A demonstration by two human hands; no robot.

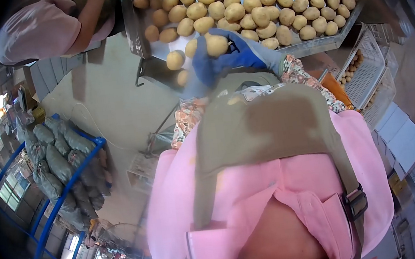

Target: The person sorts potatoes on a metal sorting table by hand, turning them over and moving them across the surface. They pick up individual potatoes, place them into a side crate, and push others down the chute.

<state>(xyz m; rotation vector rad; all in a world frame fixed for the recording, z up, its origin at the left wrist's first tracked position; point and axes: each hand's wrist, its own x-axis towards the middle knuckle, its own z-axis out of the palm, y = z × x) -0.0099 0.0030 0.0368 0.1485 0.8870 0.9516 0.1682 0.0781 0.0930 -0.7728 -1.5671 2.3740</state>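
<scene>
Blue-and-grey work gloves cover both of my hands at the near edge of a metal sorting table [328,42] heaped with potatoes. My right hand [246,55] has its fingers curled around a pale yellow potato [217,45]. Slightly blurred, my left hand [202,63] presses its upright fingers against a second potato [191,48], close beside the first. Another potato [175,60] lies just left of that hand, and one more [183,77] is below it near the wrist. Flower-patterned sleeve covers show at both forearms.
Another person in a pink top [45,30] is at the upper left. Filled sacks [60,161] lean in a blue metal rack [55,210] on the left. White plastic crates [364,68] holding potatoes stand at the right, near white boxes [402,133]. A cable [91,123] crosses the floor.
</scene>
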